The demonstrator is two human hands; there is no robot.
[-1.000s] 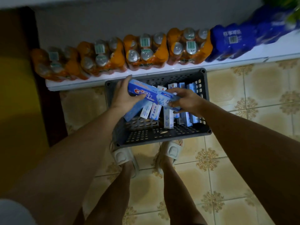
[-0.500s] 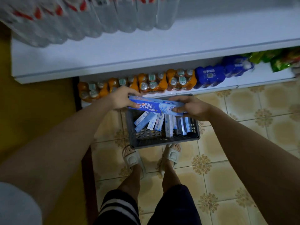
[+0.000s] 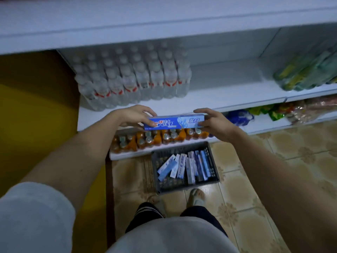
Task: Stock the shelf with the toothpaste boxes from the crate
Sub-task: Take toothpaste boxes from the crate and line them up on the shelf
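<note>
A blue toothpaste box (image 3: 174,121) is held level by both ends, in front of the edge of the white middle shelf (image 3: 224,94). My left hand (image 3: 134,115) grips its left end and my right hand (image 3: 214,122) grips its right end. Below on the floor stands the dark plastic crate (image 3: 214,164), with several more blue and white toothpaste boxes (image 3: 184,166) leaning inside it.
Packs of clear water bottles (image 3: 133,77) fill the left of the middle shelf; green packets (image 3: 306,70) lie at its right. Orange drink bottles (image 3: 155,138) and a blue pack (image 3: 238,117) line the bottom shelf. A yellow wall (image 3: 36,115) is at left. My feet stand by the crate.
Both hands have lifted the toothpaste box up from over the crate to the height of the middle shelf. The view has risen, so the crate now looks smaller and lower.
</note>
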